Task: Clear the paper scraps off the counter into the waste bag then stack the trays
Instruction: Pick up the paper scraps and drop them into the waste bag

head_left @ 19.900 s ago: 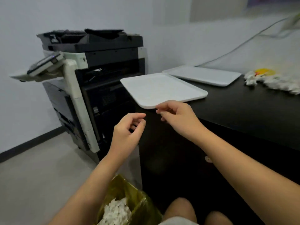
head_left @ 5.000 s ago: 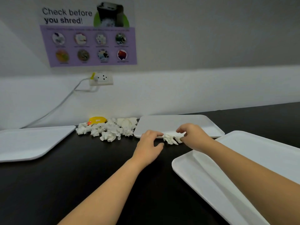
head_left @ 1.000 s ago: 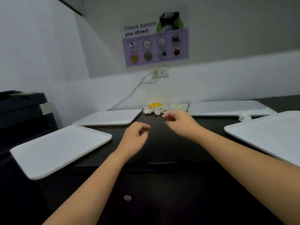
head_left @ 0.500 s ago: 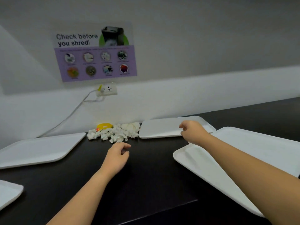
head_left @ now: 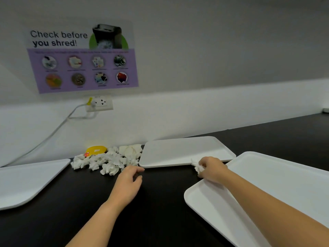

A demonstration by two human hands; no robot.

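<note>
Now the black tabletop [head_left: 160, 211] is seen carrying three white trays: a near tray [head_left: 267, 193] at right, a far tray [head_left: 178, 152] by the wall, and a left tray [head_left: 26, 180], all still unstacked. Between the left and far trays a scrap pile [head_left: 106, 163] is heaped against the wall beside a yellow object [head_left: 96, 150]. The left hand [head_left: 127, 184] is held over the tabletop just short of the pile, fingers loosely curled, nothing gripped. A stray scrap [head_left: 196, 166] is pinched in the closed grip of the right hand [head_left: 211, 169], in the gap between the near and far trays. The scrap is best lifted clear before the tray edges are nudged, and the pile is better gathered in cupped handfuls than piece by piece. The waste bag is not shown.
</note>
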